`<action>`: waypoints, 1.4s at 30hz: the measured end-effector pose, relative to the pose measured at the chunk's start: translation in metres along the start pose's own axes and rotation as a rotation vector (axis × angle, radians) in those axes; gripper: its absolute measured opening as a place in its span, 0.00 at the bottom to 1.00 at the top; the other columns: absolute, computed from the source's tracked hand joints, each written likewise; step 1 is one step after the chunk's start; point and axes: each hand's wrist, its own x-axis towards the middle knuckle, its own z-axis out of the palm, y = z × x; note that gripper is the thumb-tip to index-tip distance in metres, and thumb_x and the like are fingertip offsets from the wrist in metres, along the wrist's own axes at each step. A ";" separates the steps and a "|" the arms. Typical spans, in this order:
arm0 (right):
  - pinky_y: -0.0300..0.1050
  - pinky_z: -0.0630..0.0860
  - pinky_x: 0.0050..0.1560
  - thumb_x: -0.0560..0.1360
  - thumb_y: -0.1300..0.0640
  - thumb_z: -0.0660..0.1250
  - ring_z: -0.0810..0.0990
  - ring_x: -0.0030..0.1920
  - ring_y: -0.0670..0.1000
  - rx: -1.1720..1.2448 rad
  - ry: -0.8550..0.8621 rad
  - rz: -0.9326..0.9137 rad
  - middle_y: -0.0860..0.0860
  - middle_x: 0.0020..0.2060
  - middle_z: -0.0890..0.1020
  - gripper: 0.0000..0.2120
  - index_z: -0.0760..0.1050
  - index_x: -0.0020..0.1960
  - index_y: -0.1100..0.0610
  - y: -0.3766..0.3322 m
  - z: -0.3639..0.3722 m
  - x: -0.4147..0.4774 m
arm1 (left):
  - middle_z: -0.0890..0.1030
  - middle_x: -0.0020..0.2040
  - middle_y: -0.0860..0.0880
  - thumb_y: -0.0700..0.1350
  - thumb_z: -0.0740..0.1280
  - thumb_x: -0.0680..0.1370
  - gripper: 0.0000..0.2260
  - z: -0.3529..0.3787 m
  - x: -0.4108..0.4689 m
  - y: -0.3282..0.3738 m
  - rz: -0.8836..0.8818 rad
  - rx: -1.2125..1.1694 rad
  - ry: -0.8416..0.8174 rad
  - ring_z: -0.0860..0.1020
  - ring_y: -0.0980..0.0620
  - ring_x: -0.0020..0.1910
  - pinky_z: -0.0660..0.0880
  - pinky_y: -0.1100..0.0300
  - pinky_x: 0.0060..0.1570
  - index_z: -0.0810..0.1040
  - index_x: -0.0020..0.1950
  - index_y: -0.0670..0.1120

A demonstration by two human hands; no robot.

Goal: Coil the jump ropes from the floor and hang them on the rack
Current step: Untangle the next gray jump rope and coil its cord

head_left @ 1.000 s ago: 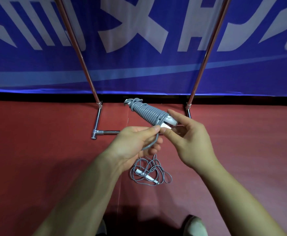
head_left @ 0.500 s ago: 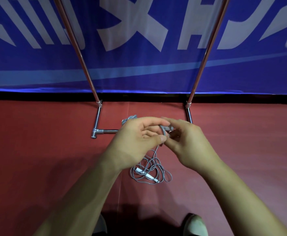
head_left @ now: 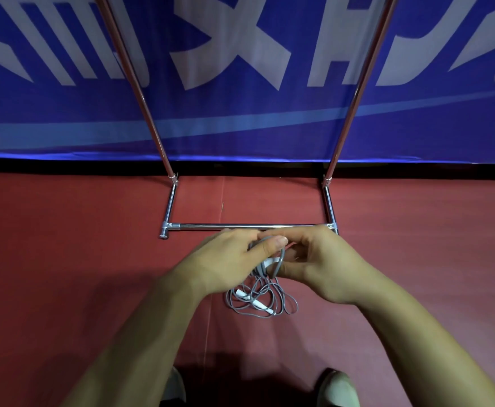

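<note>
the person stands over the red floor (head_left: 64, 274) with both hands close together in front of them. the left hand (head_left: 231, 259) is curled over a grey jump rope (head_left: 281, 255), with the thumb pressed down on top of the bundle. the right hand (head_left: 325, 265) has its fingers bent in around the same rope from the other side, and it looks like it is pinching the cord. most of the bundle is hidden inside the two hands, so i cannot tell how neat the coil is, but a bit of white handle (head_left: 271, 262) peeks out between them. just below the hands, a second rope (head_left: 262, 302) lies in a loose messy pile on the floor, with white handles in it. just past the hands is the low bar of the rack (head_left: 211, 226), and its two shiny poles go up on either side in front of a blue banner (head_left: 240, 118). the top of the rack is out of sight, so i cannot tell if any rope hangs there. i think the rope in the hands is almost wrapped up and needs hanging next. the one on the floor is not coiled at all, so there is a good bit left to do.
</note>
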 end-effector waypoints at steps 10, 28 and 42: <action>0.49 0.84 0.44 0.77 0.67 0.69 0.83 0.39 0.57 0.397 0.242 0.053 0.61 0.40 0.84 0.06 0.78 0.54 0.63 -0.016 -0.008 0.003 | 0.78 0.33 0.46 0.77 0.48 0.72 0.36 -0.008 0.004 0.007 -0.047 -0.123 0.294 0.77 0.45 0.37 0.76 0.47 0.42 0.79 0.39 0.48; 0.42 0.69 0.23 0.75 0.60 0.74 0.73 0.22 0.53 0.486 0.466 0.092 0.57 0.25 0.76 0.15 0.70 0.56 0.59 -0.030 0.008 0.008 | 0.83 0.37 0.60 0.68 0.52 0.79 0.23 0.026 0.006 0.044 -0.105 -0.538 0.689 0.79 0.61 0.38 0.73 0.58 0.41 0.79 0.41 0.56; 0.38 0.79 0.39 0.74 0.38 0.60 0.82 0.43 0.39 0.941 -0.012 0.254 0.39 0.49 0.84 0.18 0.77 0.61 0.38 -0.031 0.020 0.012 | 0.85 0.40 0.62 0.52 0.55 0.85 0.18 0.025 -0.002 0.072 0.019 -0.983 0.677 0.83 0.65 0.43 0.74 0.72 0.43 0.81 0.44 0.54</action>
